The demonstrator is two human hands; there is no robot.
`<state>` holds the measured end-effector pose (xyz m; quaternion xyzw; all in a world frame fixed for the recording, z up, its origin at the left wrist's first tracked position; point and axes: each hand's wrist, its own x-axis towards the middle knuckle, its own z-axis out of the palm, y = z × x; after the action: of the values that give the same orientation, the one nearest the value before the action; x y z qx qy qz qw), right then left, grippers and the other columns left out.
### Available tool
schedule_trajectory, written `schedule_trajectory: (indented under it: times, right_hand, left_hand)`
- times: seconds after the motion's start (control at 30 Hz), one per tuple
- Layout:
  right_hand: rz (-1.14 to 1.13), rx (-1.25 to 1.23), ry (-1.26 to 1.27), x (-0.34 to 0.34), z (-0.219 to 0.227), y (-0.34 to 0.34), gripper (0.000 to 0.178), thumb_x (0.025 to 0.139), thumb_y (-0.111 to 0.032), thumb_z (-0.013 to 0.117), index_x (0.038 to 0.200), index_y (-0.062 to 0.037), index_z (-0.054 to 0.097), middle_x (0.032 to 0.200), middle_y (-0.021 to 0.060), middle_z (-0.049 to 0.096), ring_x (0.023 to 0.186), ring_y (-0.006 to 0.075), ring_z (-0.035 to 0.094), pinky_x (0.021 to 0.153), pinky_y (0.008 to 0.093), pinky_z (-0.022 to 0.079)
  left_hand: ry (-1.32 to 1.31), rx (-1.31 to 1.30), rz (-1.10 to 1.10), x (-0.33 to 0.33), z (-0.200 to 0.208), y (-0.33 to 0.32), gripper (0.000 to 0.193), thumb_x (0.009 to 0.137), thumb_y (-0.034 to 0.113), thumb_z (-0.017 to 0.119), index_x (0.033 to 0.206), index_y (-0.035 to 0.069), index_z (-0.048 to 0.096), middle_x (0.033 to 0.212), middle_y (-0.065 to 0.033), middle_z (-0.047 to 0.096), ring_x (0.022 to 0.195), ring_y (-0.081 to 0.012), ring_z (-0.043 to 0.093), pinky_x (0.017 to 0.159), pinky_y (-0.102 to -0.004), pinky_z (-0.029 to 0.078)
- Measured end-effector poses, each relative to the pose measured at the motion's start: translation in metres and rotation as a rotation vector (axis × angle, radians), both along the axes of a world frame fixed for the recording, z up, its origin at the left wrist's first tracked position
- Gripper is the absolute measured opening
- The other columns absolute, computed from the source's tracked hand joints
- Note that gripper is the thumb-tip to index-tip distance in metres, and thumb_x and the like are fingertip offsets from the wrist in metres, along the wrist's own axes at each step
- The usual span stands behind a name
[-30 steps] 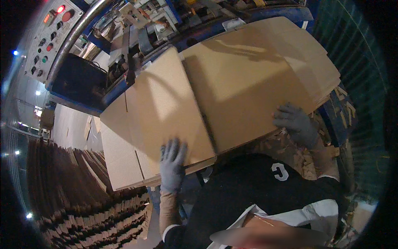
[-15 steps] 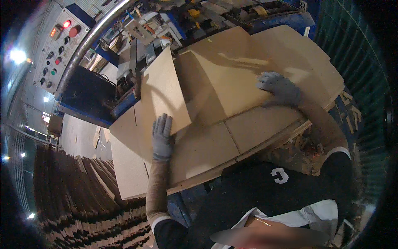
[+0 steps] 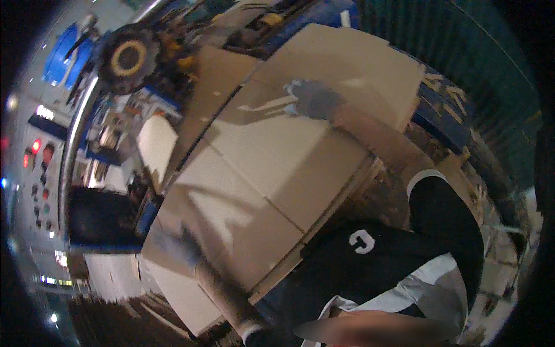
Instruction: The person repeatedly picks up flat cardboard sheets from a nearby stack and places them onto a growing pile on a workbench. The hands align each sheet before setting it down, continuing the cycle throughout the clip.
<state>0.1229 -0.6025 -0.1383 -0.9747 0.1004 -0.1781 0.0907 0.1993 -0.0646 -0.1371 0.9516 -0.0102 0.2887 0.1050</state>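
A stack of flat brown cardboard sheets (image 3: 289,156), with crease lines across the top sheet, lies in front of me. Over its far part is my right hand (image 3: 315,99) in a grey glove, fingers apart and holding nothing. My gloved left hand (image 3: 178,246) is at the stack's left side, smeared by motion, so its fingers cannot be read. Another brown sheet (image 3: 217,81) lies beyond the stack's far edge, partly inside the machine. Its pale folded-up flap (image 3: 156,147) stands near the machine's left part.
A machine with a black and yellow wheel (image 3: 127,58) and a metal rail (image 3: 78,130) stands beyond the stack. A control panel (image 3: 37,185) is at the left. Piled cardboard (image 3: 110,321) lies lower left, wood-like scraps (image 3: 445,95) at right. A green corrugated wall (image 3: 439,34) rises behind.
The sheet with the raised flap has slid away from me into the machine, out of my hands. My right hand has moved left over the stack. The view has turned.
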Motion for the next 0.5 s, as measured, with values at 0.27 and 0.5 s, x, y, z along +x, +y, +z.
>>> schedule_trajectory:
  times: [0.27, 0.5]
  right_hand:
    - [-0.822, -0.111, -0.228, -0.174, -0.038, -0.085, 0.062, 0.084, -0.051, 0.057, 0.128, -0.007, 0.051, 0.123, 0.0182, 0.057, 0.111, 0.0369, 0.055, 0.096, 0.0478, 0.042]
    - [-0.757, -0.132, -0.069, -0.157, -0.048, -0.1, 0.049, 0.087, -0.045, 0.055, 0.123, -0.0114, 0.056, 0.125, 0.0175, 0.057, 0.113, 0.0377, 0.054, 0.099, 0.0469, 0.04]
  left_hand:
    - [-0.018, -0.225, 0.853, -0.174, -0.044, 0.141, 0.091, 0.084, 0.065, 0.053, 0.139, -0.006, 0.033, 0.128, -0.0297, 0.049, 0.114, -0.0378, 0.053, 0.096, -0.0427, 0.044]
    - [0.25, -0.277, 1.021, -0.182, -0.04, 0.136, 0.092, 0.087, 0.065, 0.046, 0.143, -0.005, 0.027, 0.141, -0.0278, 0.039, 0.124, -0.0463, 0.042, 0.105, -0.0472, 0.036]
